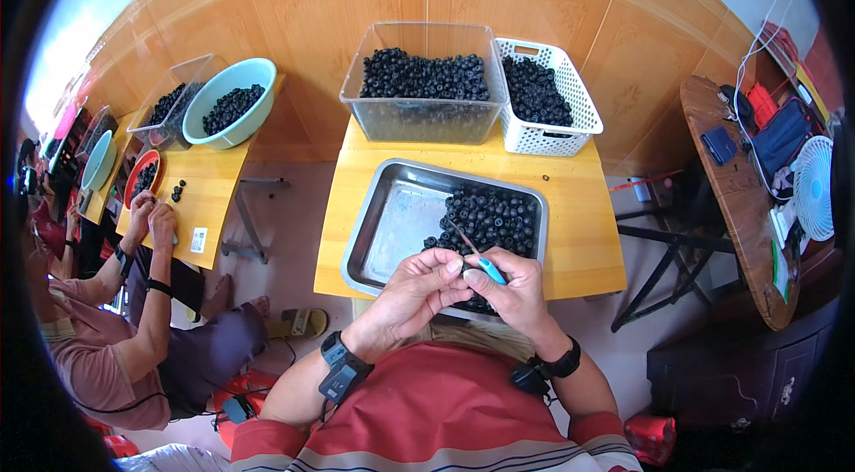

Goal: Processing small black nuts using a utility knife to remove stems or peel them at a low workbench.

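Observation:
A slim tool with a blue handle (491, 271) and a thin pointed metal tip is gripped in my right hand (524, 292). My left hand (411, 296) pinches a small black round piece (465, 265) right beside the handle; the fingers hide most of it. Both hands meet over the near edge of a metal tray (374, 205). Small black rubber-like parts (490, 215), many with a hole in the middle, are heaped in the tray's right side. Bare metal shows on its left.
Behind the tray stand a clear plastic bin (419, 123) and a white perforated basket (557, 138), both holding black parts. One loose part (546, 176) lies on the yellow table (583, 231). Left, a co-worker (134, 321) handles parts near a pale green bowl (233, 127). Right, a fan (812, 187) sits on a brown table.

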Action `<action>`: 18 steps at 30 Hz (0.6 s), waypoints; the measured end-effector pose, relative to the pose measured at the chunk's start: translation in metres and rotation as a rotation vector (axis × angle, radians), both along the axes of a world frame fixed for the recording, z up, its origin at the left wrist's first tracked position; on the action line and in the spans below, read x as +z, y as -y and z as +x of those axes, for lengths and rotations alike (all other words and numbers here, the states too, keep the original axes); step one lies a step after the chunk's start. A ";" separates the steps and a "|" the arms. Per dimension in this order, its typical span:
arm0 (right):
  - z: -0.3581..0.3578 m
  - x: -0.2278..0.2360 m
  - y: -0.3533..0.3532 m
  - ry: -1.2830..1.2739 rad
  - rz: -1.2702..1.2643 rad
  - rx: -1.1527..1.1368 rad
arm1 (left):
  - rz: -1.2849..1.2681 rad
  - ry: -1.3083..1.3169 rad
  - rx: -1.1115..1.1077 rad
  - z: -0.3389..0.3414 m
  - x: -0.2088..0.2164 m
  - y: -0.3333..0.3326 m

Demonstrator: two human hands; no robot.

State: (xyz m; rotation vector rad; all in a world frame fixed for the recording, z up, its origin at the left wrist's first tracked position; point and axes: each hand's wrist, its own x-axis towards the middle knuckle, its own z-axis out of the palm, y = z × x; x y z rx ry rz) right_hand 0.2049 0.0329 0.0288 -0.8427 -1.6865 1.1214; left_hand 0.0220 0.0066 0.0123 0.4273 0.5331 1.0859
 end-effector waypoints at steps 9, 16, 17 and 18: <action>0.002 -0.004 -0.005 -0.004 -0.320 -0.019 | 0.002 0.084 -0.007 -0.001 0.000 0.004; 0.008 0.001 0.006 0.174 0.090 -0.078 | -0.020 0.129 0.091 -0.002 -0.007 0.003; 0.010 0.001 0.008 0.211 0.120 -0.070 | -0.013 0.144 0.105 -0.002 -0.009 0.003; 0.008 0.001 0.011 0.224 0.132 -0.086 | -0.014 0.144 0.106 -0.003 -0.008 0.003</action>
